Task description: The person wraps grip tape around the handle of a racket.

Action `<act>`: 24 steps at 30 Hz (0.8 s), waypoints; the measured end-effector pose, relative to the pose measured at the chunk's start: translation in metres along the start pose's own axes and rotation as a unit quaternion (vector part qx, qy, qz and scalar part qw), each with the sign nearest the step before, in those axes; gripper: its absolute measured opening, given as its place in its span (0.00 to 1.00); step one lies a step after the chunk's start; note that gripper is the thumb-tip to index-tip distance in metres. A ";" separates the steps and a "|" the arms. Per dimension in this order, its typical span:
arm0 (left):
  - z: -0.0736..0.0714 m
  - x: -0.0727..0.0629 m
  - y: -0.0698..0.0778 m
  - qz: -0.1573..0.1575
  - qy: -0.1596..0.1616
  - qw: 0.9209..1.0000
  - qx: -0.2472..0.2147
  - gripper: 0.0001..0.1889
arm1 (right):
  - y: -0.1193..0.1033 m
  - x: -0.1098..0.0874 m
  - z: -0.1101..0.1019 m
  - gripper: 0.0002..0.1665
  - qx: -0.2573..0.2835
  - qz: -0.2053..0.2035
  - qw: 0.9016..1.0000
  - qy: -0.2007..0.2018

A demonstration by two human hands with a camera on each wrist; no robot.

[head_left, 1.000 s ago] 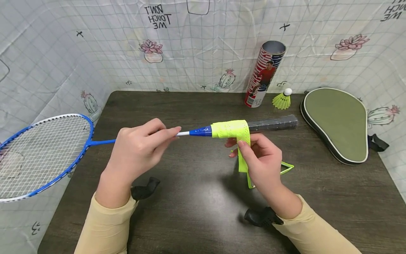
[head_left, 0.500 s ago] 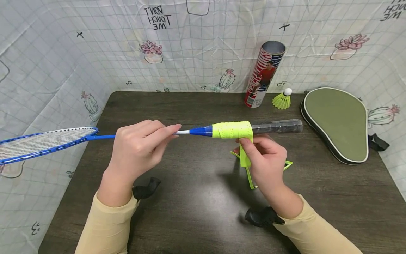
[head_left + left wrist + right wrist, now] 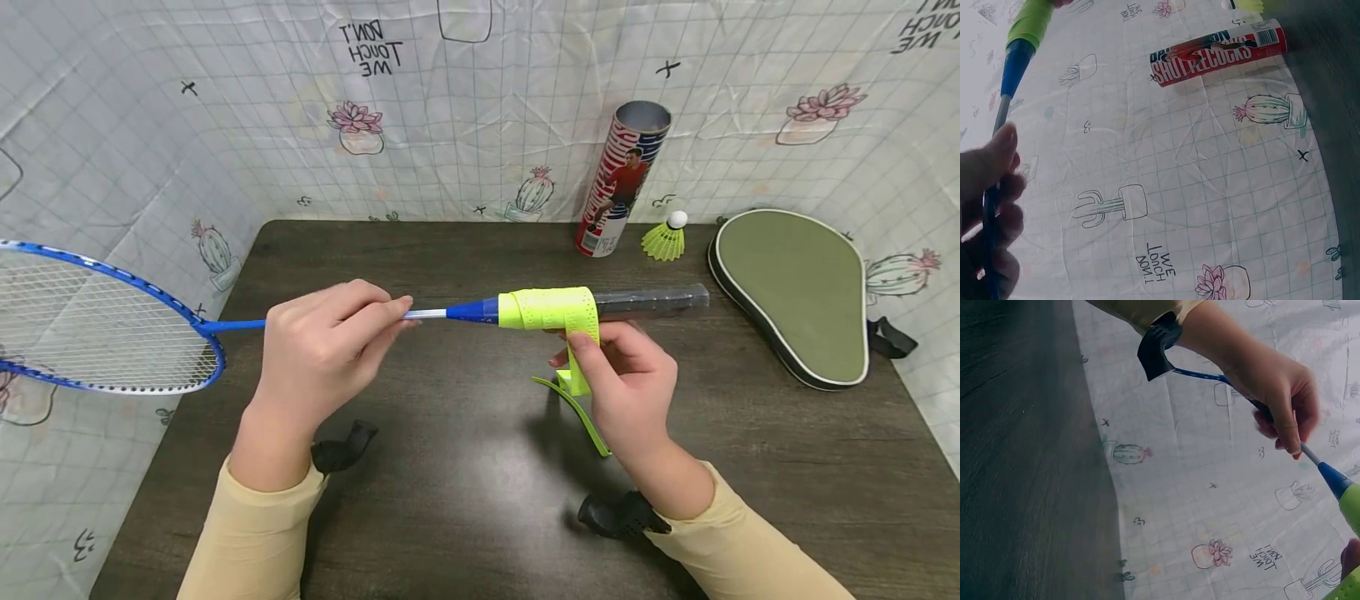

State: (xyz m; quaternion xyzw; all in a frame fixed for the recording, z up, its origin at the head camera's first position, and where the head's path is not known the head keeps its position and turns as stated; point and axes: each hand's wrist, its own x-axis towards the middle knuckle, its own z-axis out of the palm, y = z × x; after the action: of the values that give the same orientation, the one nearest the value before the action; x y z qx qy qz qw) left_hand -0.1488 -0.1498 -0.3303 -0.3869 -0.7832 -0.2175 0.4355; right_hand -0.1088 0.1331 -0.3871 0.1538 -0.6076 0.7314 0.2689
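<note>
In the head view my left hand point(image 3: 322, 346) grips the shaft of a blue and white badminton racket point(image 3: 472, 311), whose strung head point(image 3: 112, 325) reaches off to the left. Bright yellow perforated grip tape point(image 3: 543, 308) is wound round the near part of the handle. The rest of the handle point(image 3: 652, 301) is dark and bare. My right hand point(image 3: 633, 375) pinches the hanging tape just below the handle between thumb and fingers. Left-hand fingers point(image 3: 1007, 219) curl round the shaft in the left wrist view. Only part of the right hand shows at the right wrist view's edge.
A shuttlecock tube point(image 3: 622, 179) stands at the back of the dark table point(image 3: 450, 500), beside a yellow shuttlecock point(image 3: 666, 237). An olive racket case point(image 3: 795, 292) lies at the right. A yellow-green strip point(image 3: 577, 417) hangs below the right hand. A printed cloth point(image 3: 450, 108) backs the table.
The racket has turned about its shaft, its head tipping through edge-on and facing up differently. The tape's winding reaches slightly farther right along the handle, and the right hand has shifted slightly right.
</note>
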 end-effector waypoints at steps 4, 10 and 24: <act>0.002 0.002 0.003 -0.021 0.034 0.999 0.015 0.06 | 0.001 0.000 0.000 0.15 -0.006 -0.027 1.000 0.010; 0.003 0.001 0.001 -0.013 0.017 1.000 -0.006 0.03 | 0.003 0.002 -0.001 0.13 -0.045 -0.033 0.998 0.034; 0.002 -0.003 0.000 0.001 0.010 1.000 -0.006 0.10 | 0.000 0.001 -0.002 0.11 -0.001 -0.011 1.000 0.001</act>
State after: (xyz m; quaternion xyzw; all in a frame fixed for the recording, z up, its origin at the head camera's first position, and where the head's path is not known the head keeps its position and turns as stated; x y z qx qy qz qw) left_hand -0.1487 -0.1493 -0.3339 -0.3882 -0.7773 -0.2251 0.4410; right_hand -0.1092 0.1353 -0.3869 0.1594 -0.6066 0.7276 0.2779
